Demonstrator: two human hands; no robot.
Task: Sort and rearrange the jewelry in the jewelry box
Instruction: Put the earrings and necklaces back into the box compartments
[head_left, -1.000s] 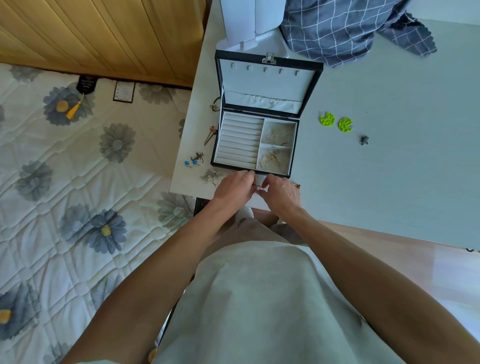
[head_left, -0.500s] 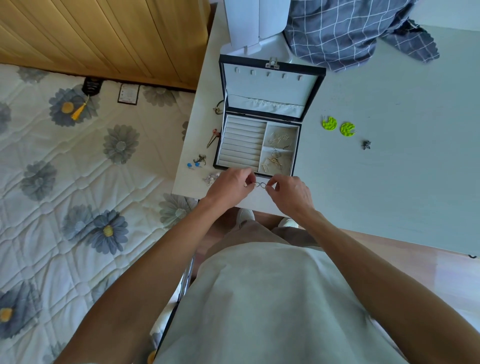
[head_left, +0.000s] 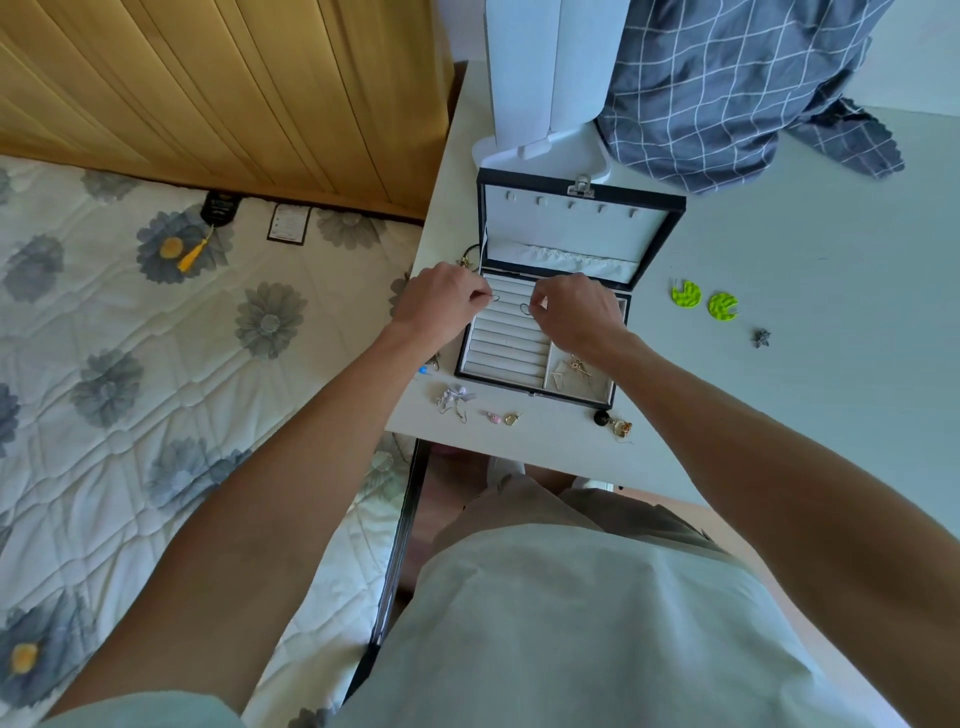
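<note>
Head view: both hands hover over the open jewelry box (head_left: 540, 332) near the worktop's left edge. Left hand (head_left: 441, 304) and right hand (head_left: 574, 312) each pinch a small wire earring (head_left: 496, 298) above the ring rolls. Several loose pieces (head_left: 456, 399) on the worktop (head_left: 779, 415) remain unsorted, so much seems left.

Jewelry box (head_left: 540, 387) on table (head_left: 779, 415); bed (head_left: 156, 389) left.

right hand (head_left: 576, 312) covers far-right compartment of jewelry box (head_left: 524, 358); pinched wire pieces too small to ID; checked cloth (head_left: 727, 88) cropped at top.

Black jewelry box (head_left: 658, 244), 2 lime-green earrings (head_left: 685, 295), blue-grey checked cloth (head_left: 727, 78)
</note>
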